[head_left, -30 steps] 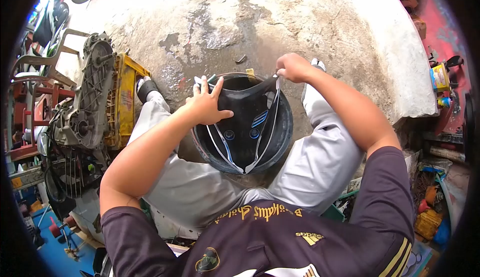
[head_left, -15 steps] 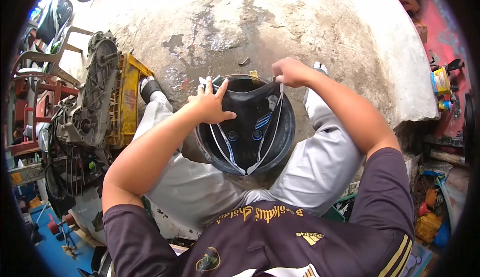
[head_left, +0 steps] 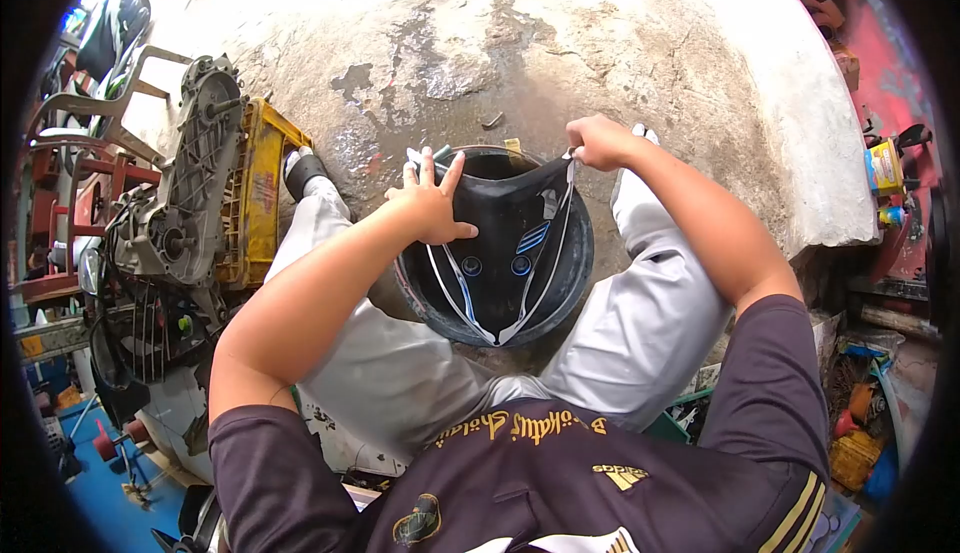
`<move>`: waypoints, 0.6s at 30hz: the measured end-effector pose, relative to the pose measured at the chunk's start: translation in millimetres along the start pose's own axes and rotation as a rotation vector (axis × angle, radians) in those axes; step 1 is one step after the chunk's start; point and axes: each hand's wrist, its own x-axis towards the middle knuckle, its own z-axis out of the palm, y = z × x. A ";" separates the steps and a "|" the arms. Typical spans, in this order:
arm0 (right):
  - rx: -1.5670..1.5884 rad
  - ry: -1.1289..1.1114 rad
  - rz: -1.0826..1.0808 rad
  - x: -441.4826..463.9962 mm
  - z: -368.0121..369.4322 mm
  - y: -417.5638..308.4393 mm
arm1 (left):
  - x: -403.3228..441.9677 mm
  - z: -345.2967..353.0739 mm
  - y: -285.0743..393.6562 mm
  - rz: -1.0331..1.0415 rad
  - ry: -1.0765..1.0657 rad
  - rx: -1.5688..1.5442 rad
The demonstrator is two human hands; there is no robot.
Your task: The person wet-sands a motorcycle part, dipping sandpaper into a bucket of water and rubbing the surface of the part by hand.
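Note:
Between my knees a black motorcycle body panel [head_left: 497,208] with pale edges and blue stripe marks sits tilted over a round black basin [head_left: 572,275]. My left hand [head_left: 432,208] lies on the panel's upper left side, fingers spread and thumb stretched across its surface. The panel's upper right corner is pinched by my closed right hand [head_left: 598,145]. At the basin's far rim there is a small yellowish patch [head_left: 514,149]. The basin's inside is mostly hidden under the panel.
On the left a metal engine casing [head_left: 190,183] stands against a yellow crate [head_left: 262,193], with chairs [head_left: 120,113] behind. Wet patches mark the concrete floor [head_left: 640,43]. A low concrete ledge [head_left: 815,173] runs along the right, beside a yellow container [head_left: 883,167].
My right hand has moved slightly right with the panel's corner, and that side of the panel sits a little further out. My left hand stays spread on the panel, slightly shifted right.

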 end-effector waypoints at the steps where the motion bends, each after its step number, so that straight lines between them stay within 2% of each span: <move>1: 0.000 0.001 -0.002 -0.4 0.5 -2.1 | 0.7 0.6 -1.3 -0.002 0.001 0.000; 3: 0.052 -0.017 -0.096 0.8 2.7 -6.6 | 1.3 2.4 -5.4 0.031 0.025 -0.007; 5: 0.114 -0.034 -0.088 2.3 1.8 0.8 | 0.5 4.5 -7.5 0.032 0.036 -0.004; 8: 0.130 -0.039 0.059 3.0 4.1 15.8 | 2.1 9.0 -9.1 0.055 0.082 0.006; 11: 0.255 -0.077 0.029 0.7 6.0 7.5 | 3.5 13.1 -13.1 0.080 0.126 0.019; 12: 0.216 -0.023 -0.043 -1.3 7.2 3.2 | 2.5 12.4 -13.8 0.090 0.137 0.021; 18: 0.290 -0.004 0.035 8.1 12.8 20.9 | -1.9 11.1 -13.4 0.062 0.147 0.046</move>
